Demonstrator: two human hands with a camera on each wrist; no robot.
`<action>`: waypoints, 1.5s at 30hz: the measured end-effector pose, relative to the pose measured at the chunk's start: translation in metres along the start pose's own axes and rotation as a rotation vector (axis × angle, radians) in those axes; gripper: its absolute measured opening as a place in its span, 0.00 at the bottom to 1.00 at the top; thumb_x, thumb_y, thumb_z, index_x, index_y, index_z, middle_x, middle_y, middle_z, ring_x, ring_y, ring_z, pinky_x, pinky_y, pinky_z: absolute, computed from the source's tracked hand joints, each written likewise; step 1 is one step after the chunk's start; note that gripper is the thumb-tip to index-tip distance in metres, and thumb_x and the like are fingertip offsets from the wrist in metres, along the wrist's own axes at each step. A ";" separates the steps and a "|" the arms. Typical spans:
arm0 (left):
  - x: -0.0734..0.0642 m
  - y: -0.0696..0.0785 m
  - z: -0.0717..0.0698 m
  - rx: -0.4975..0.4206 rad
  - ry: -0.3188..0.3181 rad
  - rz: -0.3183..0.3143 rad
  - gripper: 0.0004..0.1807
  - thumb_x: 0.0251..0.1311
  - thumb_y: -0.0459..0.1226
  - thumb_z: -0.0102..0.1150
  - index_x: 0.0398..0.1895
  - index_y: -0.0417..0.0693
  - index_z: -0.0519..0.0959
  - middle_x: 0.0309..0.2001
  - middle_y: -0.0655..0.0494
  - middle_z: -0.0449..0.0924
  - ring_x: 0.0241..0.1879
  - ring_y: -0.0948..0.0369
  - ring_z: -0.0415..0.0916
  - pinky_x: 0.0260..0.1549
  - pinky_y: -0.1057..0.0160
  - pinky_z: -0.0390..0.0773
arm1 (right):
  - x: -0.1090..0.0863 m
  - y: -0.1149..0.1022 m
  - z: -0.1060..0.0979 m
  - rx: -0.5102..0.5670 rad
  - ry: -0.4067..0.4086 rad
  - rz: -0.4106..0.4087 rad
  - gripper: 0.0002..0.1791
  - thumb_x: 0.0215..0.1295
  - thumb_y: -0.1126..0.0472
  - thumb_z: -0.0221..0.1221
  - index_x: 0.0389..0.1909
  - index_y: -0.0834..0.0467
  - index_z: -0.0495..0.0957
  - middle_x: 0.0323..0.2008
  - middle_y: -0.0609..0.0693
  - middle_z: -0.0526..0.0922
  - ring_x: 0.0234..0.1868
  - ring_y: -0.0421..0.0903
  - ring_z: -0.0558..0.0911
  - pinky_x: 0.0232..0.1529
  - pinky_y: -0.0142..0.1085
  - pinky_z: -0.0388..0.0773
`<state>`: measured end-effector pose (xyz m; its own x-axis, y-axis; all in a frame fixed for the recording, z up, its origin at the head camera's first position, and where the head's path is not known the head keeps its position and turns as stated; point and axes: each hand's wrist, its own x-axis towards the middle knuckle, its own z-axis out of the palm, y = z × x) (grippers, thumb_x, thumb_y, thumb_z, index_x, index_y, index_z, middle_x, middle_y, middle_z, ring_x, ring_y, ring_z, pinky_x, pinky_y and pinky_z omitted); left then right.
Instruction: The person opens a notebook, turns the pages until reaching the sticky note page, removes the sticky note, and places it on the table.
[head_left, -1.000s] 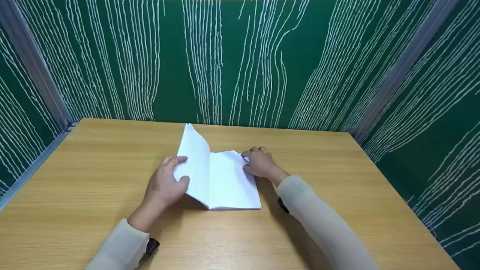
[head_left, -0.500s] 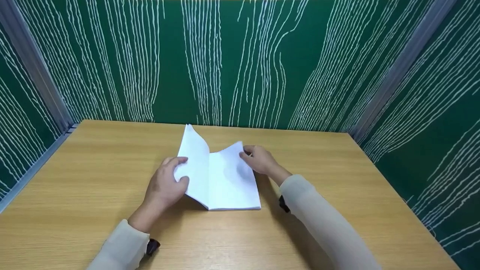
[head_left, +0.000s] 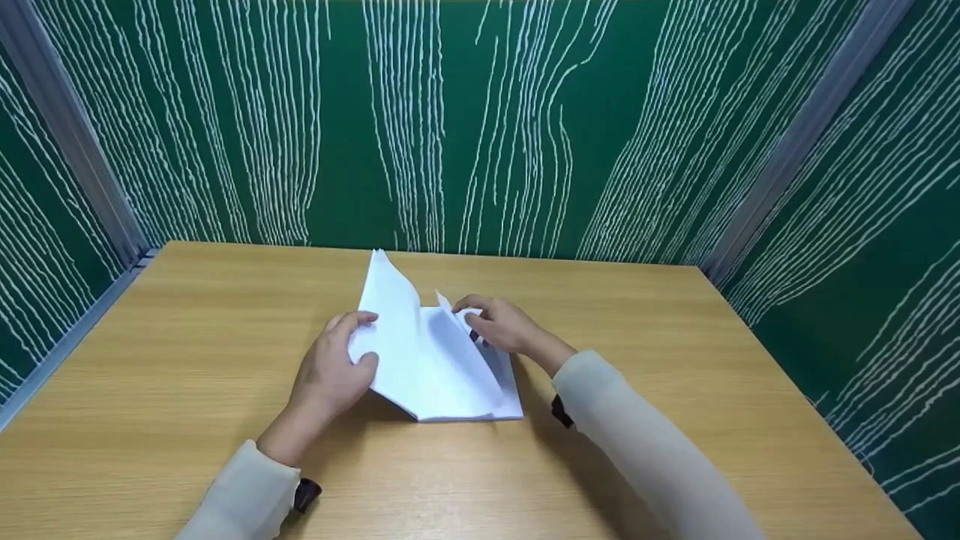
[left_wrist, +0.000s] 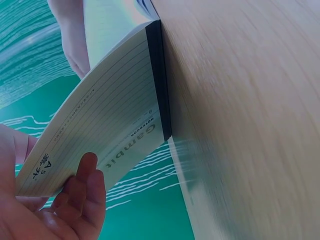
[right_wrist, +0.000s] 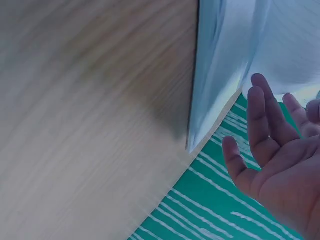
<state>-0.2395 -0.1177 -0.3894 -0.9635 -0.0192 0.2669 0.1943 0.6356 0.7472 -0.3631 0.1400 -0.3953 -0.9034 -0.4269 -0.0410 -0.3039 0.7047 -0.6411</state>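
A notebook [head_left: 457, 375] with blank white pages lies opened on the table; in the left wrist view its lined cover [left_wrist: 115, 95] reads "Gambit NOTEBOOK" beside a dark spine. My left hand [head_left: 334, 367] holds the raised left half, thumb on the inner page and fingers behind the cover. On the right half, one loose page [head_left: 457, 360] is lifted and bends over to the left. My right hand [head_left: 502, 324] is at its upper edge, index fingertip touching the page's underside. Its other fingers [right_wrist: 260, 120] stretch out loosely in the right wrist view.
The wooden table [head_left: 465, 480] extends around the notebook on all sides. Green walls [head_left: 480, 120] with wavy white lines stand at the back and sides, joined by grey metal posts [head_left: 795, 142]. Both sleeved wrists carry a small dark device [head_left: 306, 495].
My right hand has moved left, first lifting the page's upper corner, then swinging the page over toward the middle. The left hand and the raised left half stay in place.
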 end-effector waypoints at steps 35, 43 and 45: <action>-0.003 -0.001 -0.001 0.074 -0.008 0.026 0.28 0.51 0.40 0.66 0.59 0.52 0.76 0.59 0.49 0.68 0.52 0.50 0.71 0.53 0.48 0.74 | -0.009 -0.045 0.032 -0.287 -0.174 -0.232 0.25 0.71 0.49 0.53 0.68 0.37 0.65 0.46 0.45 0.80 0.41 0.43 0.78 0.44 0.41 0.75; -0.001 0.001 -0.001 0.067 -0.017 0.015 0.27 0.54 0.37 0.62 0.60 0.46 0.74 0.61 0.47 0.66 0.58 0.49 0.67 0.59 0.45 0.67 | -0.003 -0.027 0.022 -0.457 -0.066 -0.173 0.20 0.69 0.51 0.54 0.60 0.48 0.76 0.50 0.49 0.80 0.50 0.48 0.76 0.54 0.49 0.71; -0.002 0.001 0.000 0.068 -0.019 0.010 0.27 0.54 0.37 0.62 0.61 0.46 0.74 0.62 0.47 0.66 0.59 0.49 0.66 0.61 0.45 0.65 | -0.001 -0.018 0.017 -0.511 -0.028 -0.127 0.19 0.68 0.51 0.55 0.58 0.49 0.77 0.51 0.50 0.79 0.53 0.50 0.75 0.56 0.50 0.69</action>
<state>-0.2375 -0.1175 -0.3891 -0.9650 0.0017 0.2623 0.1918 0.6868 0.7011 -0.3520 0.1182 -0.3969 -0.8437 -0.5367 -0.0125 -0.5253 0.8301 -0.1869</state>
